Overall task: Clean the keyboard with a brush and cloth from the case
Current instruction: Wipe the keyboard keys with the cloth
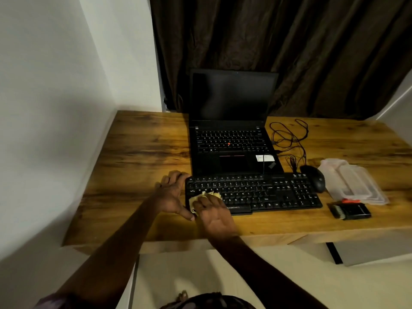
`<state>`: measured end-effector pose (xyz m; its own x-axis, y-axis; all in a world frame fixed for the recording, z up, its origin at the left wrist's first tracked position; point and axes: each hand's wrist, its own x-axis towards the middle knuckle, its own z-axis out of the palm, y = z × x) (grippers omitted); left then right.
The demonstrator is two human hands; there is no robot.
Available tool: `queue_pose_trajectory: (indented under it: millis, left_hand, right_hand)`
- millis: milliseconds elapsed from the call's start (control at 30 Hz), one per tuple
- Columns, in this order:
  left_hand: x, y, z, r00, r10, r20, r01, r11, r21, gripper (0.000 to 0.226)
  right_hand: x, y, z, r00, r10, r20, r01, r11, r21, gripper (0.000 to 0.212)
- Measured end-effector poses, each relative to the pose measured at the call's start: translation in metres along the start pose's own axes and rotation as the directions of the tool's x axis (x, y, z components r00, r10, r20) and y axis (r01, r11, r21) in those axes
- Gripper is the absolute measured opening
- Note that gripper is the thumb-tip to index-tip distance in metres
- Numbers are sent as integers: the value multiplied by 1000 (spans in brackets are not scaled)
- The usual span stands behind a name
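A black keyboard lies on the wooden desk in front of a laptop. My right hand presses a crumpled yellow cloth onto the keyboard's left keys. My left hand grips the keyboard's left end, fingers over its far corner and thumb at the near edge. A black brush lies on the desk to the right of the keyboard. The clear plastic case sits open just behind the brush.
An open black laptop with a dark screen stands behind the keyboard. A black mouse and its tangled cable lie right of the laptop. A white wall is on the left; a dark curtain hangs behind.
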<state>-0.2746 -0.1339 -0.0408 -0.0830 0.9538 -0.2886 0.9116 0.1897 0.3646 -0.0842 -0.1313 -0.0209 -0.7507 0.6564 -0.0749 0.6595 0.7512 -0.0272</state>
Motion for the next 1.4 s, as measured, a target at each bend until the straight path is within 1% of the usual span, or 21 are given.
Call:
queue_pose_trajectory:
  millis: [67,133,167,200,233,300,400,500,600,667,700,800,900,1000,1100,1167,1200,1333,1400]
  left_hand:
    - [0,0,-1,1000,0,-1,0,1000,4,143]
    - [0,0,-1,1000,-1,2,1,1000,-3,144]
    - [0,0,0,1000,0,4,0,1000,-10,144]
    - [0,0,0,1000,3,2,-3,1000,-16,144]
    - [0,0,1,1000,5,-2,-5,1000,-21,144]
    - [0,-1,1,1000,4,-3,-4,1000,-20,144]
    - [0,0,1,1000,-2,4,2,1000,0,143]
    - [0,0,0,1000,-6,6,6,1000,-4,147]
    - [0,-1,0,1000,7,-4,-7,1000,-11,145]
    - [0,-1,1,1000,6,-8,-6,1000,-10,144]
    - [-1,0,1,1000,2,-9,-2,1000,-5,143]
    - [0,1,1,1000,-1,-9,1,1000,-2,143]
    - [1,1,0,1000,-1,-2,1,1000,3,143]
    - [0,0,0,1000,2,6,-2,1000,-12,144]
    - [0,-1,-1,1000,11,19,-11,1000,-22,145]
    - [0,-1,-1,1000,11,20,-11,1000,-24,145]
    - [1,-1,-1,1000,10,19,-10,1000,-24,144]
    - [1,1,0,1000,0,26,1,1000,-25,143]
    - [2,0,-1,1000,8,30,-7,1000,-26,143]
  right_hand:
    - [-10,11,3,997,72,-14,-72,997,1,39]
    - [-15,19,3,976,206,-71,-206,978,18,35]
    - [-14,18,4,963,258,-73,-257,966,22,32]
    - [-13,14,5,957,281,-75,-280,960,27,31]
    - [-10,8,7,960,269,-72,-268,963,30,31]
    - [-5,-6,9,978,182,-104,-182,983,14,35]
    - [-5,-12,12,988,77,-137,-81,997,-20,34]
    - [-14,4,12,986,106,-129,-108,994,-11,36]
    - [-25,23,10,966,226,-122,-222,974,47,49]
    - [-25,23,9,957,264,-122,-261,965,41,50]
    - [-24,18,7,963,242,-123,-238,970,46,48]
    - [-16,-3,5,993,77,-92,-71,995,68,47]
    - [-13,-7,3,997,52,-61,-49,998,44,46]
    - [-21,9,3,990,121,-73,-117,992,56,44]
    - [-31,30,2,957,267,-114,-258,962,93,41]
    - [-31,29,2,945,301,-130,-290,952,96,41]
    - [-29,25,2,950,285,-129,-276,957,85,42]
    - [-23,8,2,988,134,-81,-126,988,91,46]
    - [-25,16,0,986,143,-84,-137,988,71,43]
